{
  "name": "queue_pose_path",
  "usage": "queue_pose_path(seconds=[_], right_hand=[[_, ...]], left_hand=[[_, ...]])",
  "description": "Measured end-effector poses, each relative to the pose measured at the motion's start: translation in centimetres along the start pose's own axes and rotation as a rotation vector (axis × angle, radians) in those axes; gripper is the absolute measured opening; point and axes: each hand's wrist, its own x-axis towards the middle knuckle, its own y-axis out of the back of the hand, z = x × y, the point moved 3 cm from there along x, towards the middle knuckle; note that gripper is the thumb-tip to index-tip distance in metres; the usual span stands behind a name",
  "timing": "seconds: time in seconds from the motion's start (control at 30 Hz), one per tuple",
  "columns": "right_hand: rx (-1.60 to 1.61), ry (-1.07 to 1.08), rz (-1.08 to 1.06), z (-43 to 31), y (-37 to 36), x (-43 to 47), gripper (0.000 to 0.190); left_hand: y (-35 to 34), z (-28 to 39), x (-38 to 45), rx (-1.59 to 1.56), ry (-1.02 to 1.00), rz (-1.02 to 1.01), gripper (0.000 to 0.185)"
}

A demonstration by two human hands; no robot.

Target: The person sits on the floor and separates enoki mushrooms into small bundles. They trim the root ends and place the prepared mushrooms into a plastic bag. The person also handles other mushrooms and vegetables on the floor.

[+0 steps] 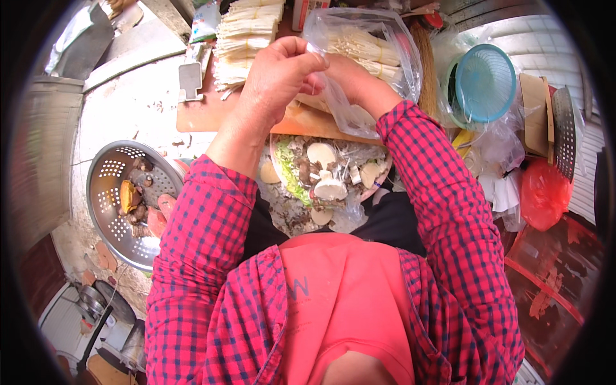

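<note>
Both hands are raised over an orange-brown board (197, 115). My left hand (284, 72) has its fingers curled at the near left edge of a clear plastic bag (356, 120); whether they pinch the film cannot be told. My right hand (344, 77) lies against the bag, its fingers hidden behind the left hand and plastic. Bundles of enoki mushrooms (363, 43) show inside the bag. More enoki bundles (248, 33), banded and stacked, lie on the board to the left of my hands.
A tub of vegetable trimmings (274, 149) sits below the board. On the left is a steel colander (103, 231) with sweet potatoes (156, 221). Blue (486, 82) and green plastic baskets, a straw brush (424, 72) and a red plastic bag (544, 192) are at right.
</note>
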Motion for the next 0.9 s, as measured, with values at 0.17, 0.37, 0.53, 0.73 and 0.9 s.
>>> queue_pose_path(seconds=[0.17,0.37,0.53,0.73,0.9], right_hand=[[-0.251,0.021,-0.006,-2.3,1.7,-1.3,0.046],[-0.261,0.152,0.179,-3.0,2.5,-3.1,0.057],[-0.259,0.244,0.314,-3.3,3.5,-5.2,0.053],[-0.093,0.207,0.525,-4.9,3.7,-9.9,0.040],[-0.073,0.109,0.556,-4.7,2.1,-14.3,0.035]], left_hand=[[3.6,2.2,-0.3,0.297,-0.059,0.038,0.032],[10.1,1.0,3.3,1.167,-0.383,0.423,0.059],[9.4,0.6,6.4,1.757,-0.369,0.254,0.092],[10.1,0.9,10.9,1.837,-0.544,0.010,0.110],[10.4,1.0,11.1,1.730,-0.471,-0.018,0.092]])
